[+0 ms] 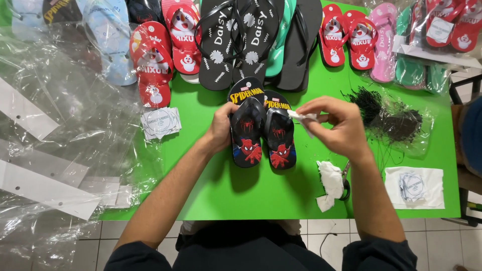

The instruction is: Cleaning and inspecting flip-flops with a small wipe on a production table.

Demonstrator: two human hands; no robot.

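Sandals [262, 131], a small black pair, are lying mid-desk [221, 185]; my left hand [221, 128] is clamping their left side to steady them, while my right hand [337, 125] is pinching a white tag [304, 118] just above the straps.

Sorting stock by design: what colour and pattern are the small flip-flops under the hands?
Black small flip-flops with red-and-blue masked-hero print, clearest in head view.

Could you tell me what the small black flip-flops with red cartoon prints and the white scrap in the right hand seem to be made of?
Small black flip-flops: likely foam rubber, matte soles, glossy plastic straps. White scrap: probably thin paper or fabric, since it crumples softly between the right hand fingers.
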